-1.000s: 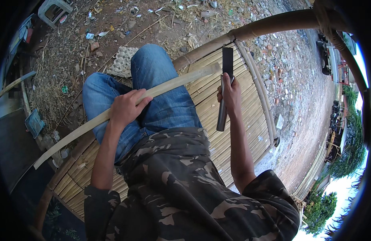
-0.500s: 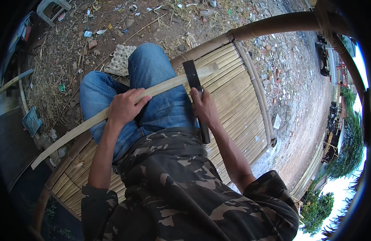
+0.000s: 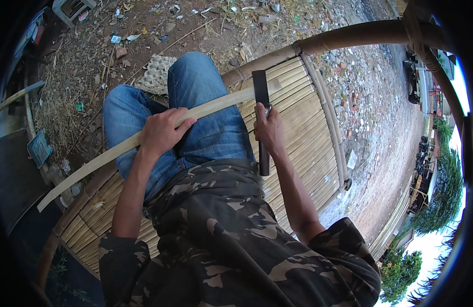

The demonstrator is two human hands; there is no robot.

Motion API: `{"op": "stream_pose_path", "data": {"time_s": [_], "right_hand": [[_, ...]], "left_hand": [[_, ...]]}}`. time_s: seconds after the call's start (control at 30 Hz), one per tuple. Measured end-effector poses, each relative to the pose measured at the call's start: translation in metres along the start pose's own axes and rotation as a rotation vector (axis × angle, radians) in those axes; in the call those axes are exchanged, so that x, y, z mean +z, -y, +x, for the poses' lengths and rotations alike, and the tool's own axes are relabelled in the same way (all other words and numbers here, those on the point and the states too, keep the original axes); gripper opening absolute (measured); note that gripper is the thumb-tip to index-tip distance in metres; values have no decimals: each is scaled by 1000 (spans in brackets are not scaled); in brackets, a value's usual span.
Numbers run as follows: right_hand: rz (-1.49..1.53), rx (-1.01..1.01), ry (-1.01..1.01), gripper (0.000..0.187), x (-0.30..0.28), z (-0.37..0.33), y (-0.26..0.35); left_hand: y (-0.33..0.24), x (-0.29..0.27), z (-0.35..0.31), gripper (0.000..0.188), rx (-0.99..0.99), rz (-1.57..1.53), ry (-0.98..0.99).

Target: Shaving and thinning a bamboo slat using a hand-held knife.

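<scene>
A long, pale, flat bamboo strip (image 3: pixel 104 158) lies slantwise across my thighs. Its near-left end bends downward past my left knee, and its other end reaches over the bench to the right. My left hand (image 3: pixel 163 131) is closed around the middle of the strip, thumb along its lower edge. In my right hand (image 3: pixel 270 129) is a knife (image 3: pixel 260 88) with a broad, dark, squared blade and a long dark handle running below the fist. The blade crosses over the strip close to its right end; whether it touches cannot be made out.
I sit on a bench of bamboo slats (image 3: pixel 305 123) with a thick curved bamboo rail (image 3: pixel 356 37) beyond it. Rubble and litter cover the ground (image 3: pixel 195 30). An egg tray (image 3: pixel 155 74) lies past my knees, and a plastic stool (image 3: pixel 72 11) stands far left.
My right hand and the knife have shifted right along the strip toward its far end, and the blade stands slightly more upright. The left hand keeps its hold on the strip.
</scene>
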State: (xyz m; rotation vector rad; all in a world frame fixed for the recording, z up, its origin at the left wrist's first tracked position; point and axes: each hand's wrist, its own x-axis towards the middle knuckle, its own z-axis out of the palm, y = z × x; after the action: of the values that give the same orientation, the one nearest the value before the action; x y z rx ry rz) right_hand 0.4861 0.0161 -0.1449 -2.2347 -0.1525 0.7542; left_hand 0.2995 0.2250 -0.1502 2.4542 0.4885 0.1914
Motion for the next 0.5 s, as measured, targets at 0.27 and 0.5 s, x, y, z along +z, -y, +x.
{"op": "stream_pose_path", "data": {"time_s": [0.27, 0.5], "right_hand": [[184, 24, -26, 34, -47, 30, 1], [210, -108, 5, 24, -52, 1, -10]], "left_hand": [[1, 0, -3, 40, 2, -19, -43], [-2, -7, -5, 38, -43, -72, -4]]}}
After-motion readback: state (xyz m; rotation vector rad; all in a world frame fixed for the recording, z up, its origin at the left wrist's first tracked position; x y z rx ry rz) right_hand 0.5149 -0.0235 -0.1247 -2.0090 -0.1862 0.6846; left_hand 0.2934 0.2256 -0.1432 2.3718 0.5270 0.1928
